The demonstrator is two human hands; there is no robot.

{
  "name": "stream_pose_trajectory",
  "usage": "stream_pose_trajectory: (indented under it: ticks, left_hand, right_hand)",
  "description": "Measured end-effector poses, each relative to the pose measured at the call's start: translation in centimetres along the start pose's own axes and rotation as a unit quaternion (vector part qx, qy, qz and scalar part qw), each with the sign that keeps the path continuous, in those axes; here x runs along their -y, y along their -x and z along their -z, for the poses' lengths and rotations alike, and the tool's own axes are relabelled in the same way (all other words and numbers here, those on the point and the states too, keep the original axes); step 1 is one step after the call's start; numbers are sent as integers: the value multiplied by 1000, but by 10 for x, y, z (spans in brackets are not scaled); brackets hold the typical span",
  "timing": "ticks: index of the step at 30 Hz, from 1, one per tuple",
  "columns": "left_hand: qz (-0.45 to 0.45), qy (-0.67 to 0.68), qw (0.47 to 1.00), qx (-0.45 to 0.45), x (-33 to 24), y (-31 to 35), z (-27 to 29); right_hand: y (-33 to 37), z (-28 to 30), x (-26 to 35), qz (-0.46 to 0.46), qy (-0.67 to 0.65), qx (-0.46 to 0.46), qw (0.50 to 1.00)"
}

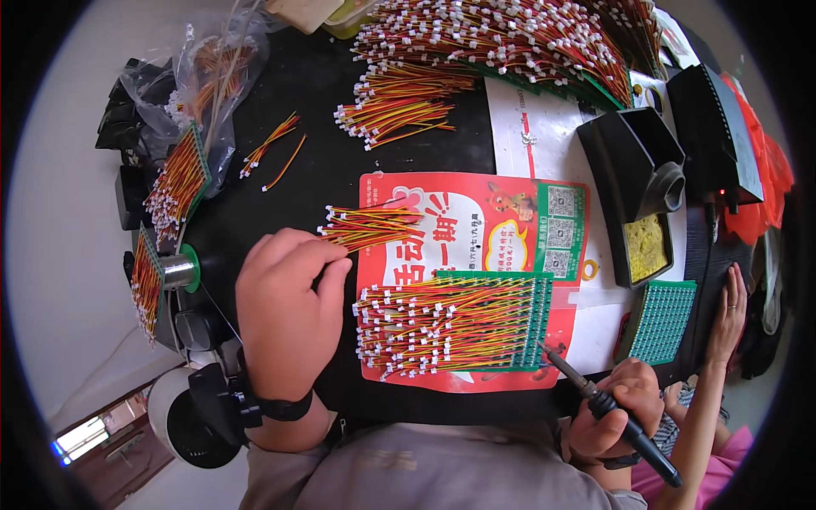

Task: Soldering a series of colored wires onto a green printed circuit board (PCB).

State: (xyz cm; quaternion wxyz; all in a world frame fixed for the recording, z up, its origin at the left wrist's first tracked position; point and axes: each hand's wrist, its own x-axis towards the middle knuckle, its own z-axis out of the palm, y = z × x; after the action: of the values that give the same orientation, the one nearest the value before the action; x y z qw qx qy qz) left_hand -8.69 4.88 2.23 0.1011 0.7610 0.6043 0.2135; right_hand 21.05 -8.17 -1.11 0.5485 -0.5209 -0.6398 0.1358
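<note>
My right hand (625, 408) grips a black soldering iron (608, 408). The iron's tip is by the right-hand rows of a green circuit board panel (539, 319). Rows of red, yellow and black wires with white connectors (425, 323) lie across that panel, their connectors to the left. My left hand (293, 293) is at the connector end of a loose wire bundle (378, 228) above the panel. Its thumb and forefinger are bent close together, and whatever lies between their tips is hidden. Bundle and panel rest on a red printed sheet (557, 336).
A soldering iron stand (633, 157) with a yellow sponge (646, 248) is at right, beside a black box (714, 136). Below lies a green panel stack (663, 321). Another person's hand (728, 314) rests on the table's right edge. A solder spool (180, 270) stands left; wired panels (510, 42) lie behind.
</note>
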Motion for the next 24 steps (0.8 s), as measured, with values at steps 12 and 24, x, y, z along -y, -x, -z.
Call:
stream_pose_trajectory:
  ticks: [12,24]
  left_hand:
    - [-29,-51,998,37,-3,2,-7]
    - [-163,302,926,159,-65,19,-3]
  right_hand:
    - [1,6,-1,6,1,9,1000]
    - [1,2,0,-27,-4,10,1000]
